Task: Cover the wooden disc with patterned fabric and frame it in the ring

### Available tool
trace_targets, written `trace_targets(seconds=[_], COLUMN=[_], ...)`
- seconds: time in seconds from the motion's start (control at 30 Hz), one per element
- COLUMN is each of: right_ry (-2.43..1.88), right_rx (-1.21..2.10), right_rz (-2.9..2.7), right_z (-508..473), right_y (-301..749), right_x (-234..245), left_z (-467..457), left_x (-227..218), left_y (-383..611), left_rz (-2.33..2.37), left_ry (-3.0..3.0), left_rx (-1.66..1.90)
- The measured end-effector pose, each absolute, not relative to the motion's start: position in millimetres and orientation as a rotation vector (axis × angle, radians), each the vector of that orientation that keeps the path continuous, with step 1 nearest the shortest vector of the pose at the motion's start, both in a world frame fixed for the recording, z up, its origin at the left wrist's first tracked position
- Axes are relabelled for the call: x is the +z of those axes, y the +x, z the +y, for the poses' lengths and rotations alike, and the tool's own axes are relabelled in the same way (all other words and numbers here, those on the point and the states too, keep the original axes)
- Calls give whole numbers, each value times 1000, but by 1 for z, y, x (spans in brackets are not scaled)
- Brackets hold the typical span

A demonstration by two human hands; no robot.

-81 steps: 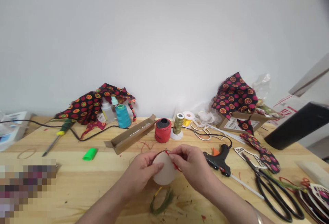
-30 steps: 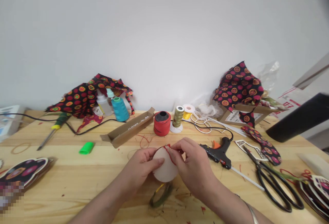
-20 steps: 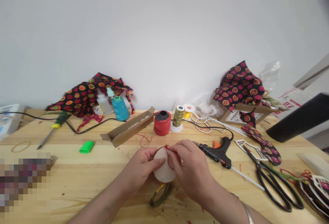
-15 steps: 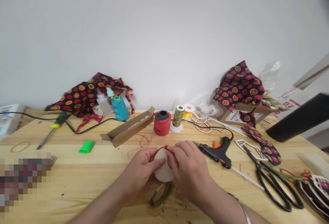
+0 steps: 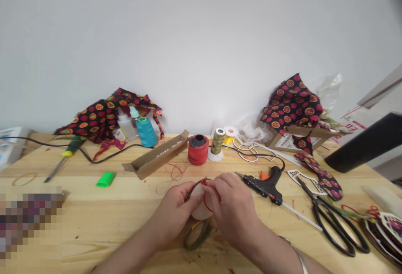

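Note:
Between my two hands is a pale round disc (image 5: 201,210) with a dark rim. My left hand (image 5: 179,207) is closed on its left side, thumb flat across the face. At the disc's top edge my right hand (image 5: 232,200) pinches a red cord (image 5: 206,196), which loops down over the pale face. The right fingertips are partly hidden behind the knuckles. Just below the disc, a loop of olive-green thread (image 5: 197,238) with a bit of yellow lies on the wooden table (image 5: 125,228).
A black glue gun (image 5: 265,186) and black scissors (image 5: 333,219) lie to the right. Behind my hands stand a red thread spool (image 5: 198,152), a gold spool (image 5: 217,144) and a teal cone (image 5: 146,132). A screwdriver (image 5: 64,158) and green cap (image 5: 105,179) are at left.
The disc tips slightly and less of its lower face shows. My right hand stays at the top edge, with more of the red cord showing across the disc.

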State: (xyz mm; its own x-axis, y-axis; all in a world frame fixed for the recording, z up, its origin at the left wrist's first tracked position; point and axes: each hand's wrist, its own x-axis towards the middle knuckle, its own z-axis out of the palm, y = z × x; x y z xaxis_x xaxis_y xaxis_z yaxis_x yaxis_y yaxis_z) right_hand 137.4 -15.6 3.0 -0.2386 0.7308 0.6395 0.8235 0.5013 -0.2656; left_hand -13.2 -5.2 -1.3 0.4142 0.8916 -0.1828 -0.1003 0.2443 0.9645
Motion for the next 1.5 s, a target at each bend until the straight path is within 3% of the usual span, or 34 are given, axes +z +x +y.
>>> trace_targets(seconds=[0.27,0.57,0.7,1.17,1.5], right_ry=[-1384,-1513,-1396,-1272,-1240], right_rx=[92,1287,1516,1625,1652], right_rz=[-1939,-1215,-1048,-963,-951], right_z=[-17,-2,-1,-1,-2], right_y=[136,143,143,145,145], right_x=[1,30,30,25,26], left_z=[-5,-4,-5,-9,-9], left_x=[-2,-1,-5,-15,-18], left_y=[-13,-16,-18,-20,-24], left_rz=[898,985,1079,1313,1144], left_ry=[1157,1294,1515,1963,2184], left_rx=[824,842,863,902,941])
